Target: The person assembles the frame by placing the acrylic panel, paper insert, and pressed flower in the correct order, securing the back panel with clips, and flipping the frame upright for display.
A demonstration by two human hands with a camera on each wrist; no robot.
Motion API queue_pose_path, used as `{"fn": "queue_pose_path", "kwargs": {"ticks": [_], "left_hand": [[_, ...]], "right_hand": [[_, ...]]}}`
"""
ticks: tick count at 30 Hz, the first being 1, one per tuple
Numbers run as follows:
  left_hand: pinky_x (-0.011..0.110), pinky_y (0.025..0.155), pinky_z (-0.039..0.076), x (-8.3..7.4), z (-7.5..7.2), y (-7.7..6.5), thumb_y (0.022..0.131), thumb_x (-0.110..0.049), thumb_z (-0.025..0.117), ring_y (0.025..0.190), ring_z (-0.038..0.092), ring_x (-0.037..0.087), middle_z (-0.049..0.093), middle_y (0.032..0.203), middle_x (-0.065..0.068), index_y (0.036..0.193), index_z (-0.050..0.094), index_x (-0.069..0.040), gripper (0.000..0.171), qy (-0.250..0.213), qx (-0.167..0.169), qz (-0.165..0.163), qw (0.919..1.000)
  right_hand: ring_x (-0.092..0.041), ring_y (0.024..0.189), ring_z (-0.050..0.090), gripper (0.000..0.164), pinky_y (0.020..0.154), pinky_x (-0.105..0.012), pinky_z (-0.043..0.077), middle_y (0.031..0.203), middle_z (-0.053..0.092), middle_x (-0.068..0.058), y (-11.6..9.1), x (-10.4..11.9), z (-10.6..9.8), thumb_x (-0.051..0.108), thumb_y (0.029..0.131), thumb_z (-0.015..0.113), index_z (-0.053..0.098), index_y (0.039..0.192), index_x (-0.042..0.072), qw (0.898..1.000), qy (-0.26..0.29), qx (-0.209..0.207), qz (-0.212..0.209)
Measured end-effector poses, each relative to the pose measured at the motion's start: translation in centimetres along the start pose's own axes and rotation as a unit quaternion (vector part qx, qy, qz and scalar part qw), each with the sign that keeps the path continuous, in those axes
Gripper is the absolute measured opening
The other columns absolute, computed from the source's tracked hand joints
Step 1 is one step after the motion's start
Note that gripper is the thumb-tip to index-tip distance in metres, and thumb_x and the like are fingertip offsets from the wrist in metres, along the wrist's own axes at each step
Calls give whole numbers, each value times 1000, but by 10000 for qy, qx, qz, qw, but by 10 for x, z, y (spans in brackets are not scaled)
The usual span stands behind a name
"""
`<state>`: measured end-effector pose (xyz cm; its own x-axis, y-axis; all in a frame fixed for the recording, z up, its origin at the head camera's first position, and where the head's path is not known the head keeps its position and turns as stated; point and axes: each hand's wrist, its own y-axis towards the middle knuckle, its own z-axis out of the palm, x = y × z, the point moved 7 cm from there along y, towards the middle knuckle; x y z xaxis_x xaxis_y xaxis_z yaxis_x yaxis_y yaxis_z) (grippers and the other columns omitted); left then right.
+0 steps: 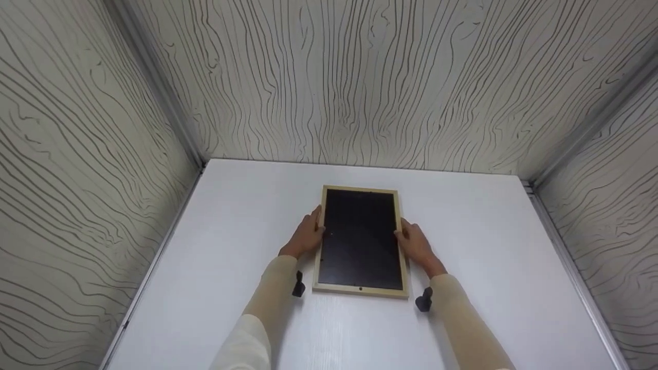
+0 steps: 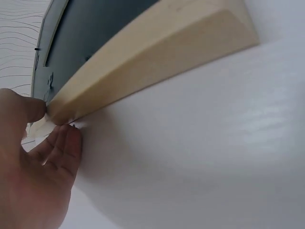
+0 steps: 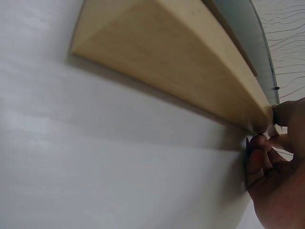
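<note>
A rectangular frame with a pale wooden border and a dark panel [image 1: 362,239] lies lengthwise on the white table in the head view. My left hand [image 1: 307,234] grips its left edge, thumb on the border and fingers at the outer side. On the opposite edge my right hand [image 1: 415,242] holds the border in the same way. In the left wrist view the thumb [image 2: 34,109] sits on top of the wooden border [image 2: 143,57], with fingertips low beside it. The right wrist view has the fingertips [image 3: 257,160] tucked near the underside of the wooden side [image 3: 171,62].
The white tabletop [image 1: 231,205] extends around the frame. Wood-grain patterned panels [image 1: 349,87] stand behind and at both sides, with metal rails [image 1: 159,87] at the corners. A small black device [image 1: 298,285] is at the left wrist, another black device [image 1: 424,299] at the right.
</note>
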<state>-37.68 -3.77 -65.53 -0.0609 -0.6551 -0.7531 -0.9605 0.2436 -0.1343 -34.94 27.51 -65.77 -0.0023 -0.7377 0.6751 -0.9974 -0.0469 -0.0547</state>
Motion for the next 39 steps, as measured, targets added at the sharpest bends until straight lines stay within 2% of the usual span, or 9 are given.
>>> {"fn": "queue_pose_path", "kwargs": {"ticks": [4,9,12,16,19,26,32,39], "left_hand": [[52,112,46,4,1,-3,110,-17,49,110,54,28,53,124,18,171,23,-13,66,-257,-33,114,9996],[56,115,43,5,-1,-9,109,-18,52,122,55,32,48,136,20,170,26,-15,66,-761,-66,138,9970],[56,116,43,7,-1,-15,108,-18,55,126,54,33,46,143,21,170,28,-16,67,-902,-51,163,9958],[55,112,45,10,1,-20,106,-15,61,123,53,32,45,144,22,169,29,-14,71,-1051,8,313,9940],[54,112,45,13,2,-24,104,-13,65,125,52,31,45,146,20,169,30,-14,74,-1185,95,345,9923],[52,117,44,17,5,-32,103,-14,68,133,52,30,45,149,13,169,31,-17,76,-1221,264,369,9915],[51,118,44,20,5,-37,103,-16,68,131,53,29,49,144,12,166,39,-15,69,-1106,320,428,9924],[52,116,45,22,2,-39,102,-16,70,128,54,29,51,141,13,163,45,-10,66,-1088,272,676,9914]], "right_hand": [[-32,104,57,57,98,-52,49,119,60,-23,0,0,-2,21,111,54,40,160,-3,9998,76,76,163],[-40,111,62,56,101,-57,51,125,61,-31,7,5,-10,21,109,56,43,153,-11,9995,-24,238,225],[-43,117,61,56,105,-58,51,132,58,-33,14,10,-13,22,108,56,46,150,-13,9989,-69,304,359],[-43,123,60,53,108,-57,49,137,53,-30,25,20,-18,20,106,58,48,149,-11,9984,-292,73,469],[-44,128,57,51,110,-57,48,139,52,-30,35,31,-21,17,106,60,49,150,-8,9979,-576,-138,256],[-45,143,45,48,119,-59,40,150,48,-28,57,52,-21,14,107,59,51,151,-4,9937,-1061,-281,-209],[-46,150,39,49,124,-61,34,159,43,-27,71,63,-13,16,108,58,50,154,0,9917,-1230,95,-359],[-45,154,36,52,128,-60,28,165,39,-26,80,73,-3,21,109,57,47,159,6,9854,-1581,476,-422]]}}
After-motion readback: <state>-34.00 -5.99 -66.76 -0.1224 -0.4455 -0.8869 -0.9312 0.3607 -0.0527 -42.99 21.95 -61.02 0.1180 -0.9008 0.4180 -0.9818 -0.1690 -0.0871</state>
